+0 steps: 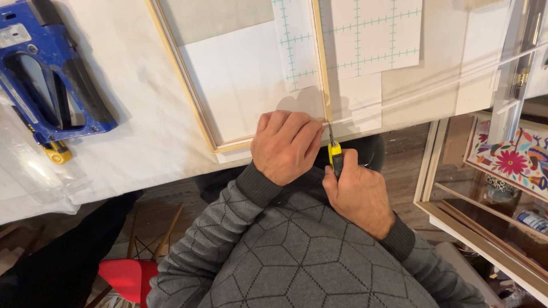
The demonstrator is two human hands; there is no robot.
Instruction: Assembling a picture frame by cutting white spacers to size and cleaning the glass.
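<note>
The right hand [358,194] is closed around a yellow-and-black utility knife [335,156], whose thin blade meets the near right corner of the wooden frame [321,63]. The left hand [285,145] is curled, knuckles up, pressing that corner onto the white-covered table [131,97]. The knife appears light and rigid; its blade is likely brittle under side load, so the grip belongs on the handle. The frame looks light, stiff and prone to sliding. Gridded paper sheets [374,34] lie beyond, a blue staple gun [45,74] sits well apart at the far left, and a glazed cabinet [485,188] stands right.
</note>
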